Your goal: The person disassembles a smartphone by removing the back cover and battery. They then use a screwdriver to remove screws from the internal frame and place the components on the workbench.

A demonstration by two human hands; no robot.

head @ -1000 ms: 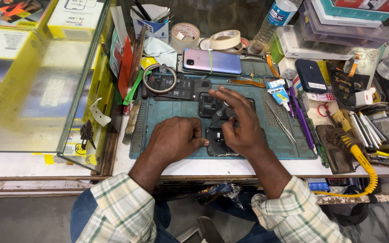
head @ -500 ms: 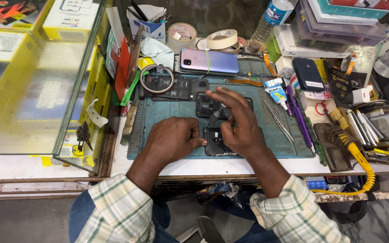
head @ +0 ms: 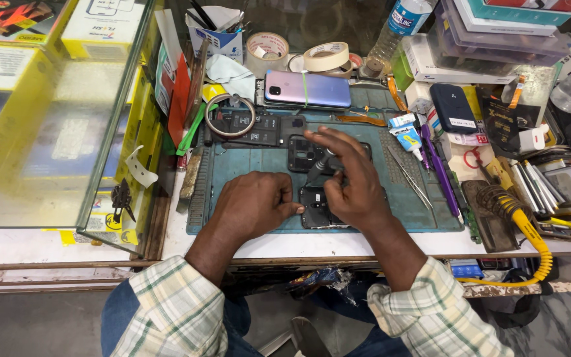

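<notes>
The left hand lies curled, fingertips pressing the left edge of the opened black phone on the green mat. The phone's long axis runs away from the person. The right hand, directly above it, pinches 1 dark tool pointing down.

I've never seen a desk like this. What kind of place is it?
Probably a phone repair shop. An opened phone lies on a work mat under the hands, with tweezers and a soldering iron nearby.
</notes>
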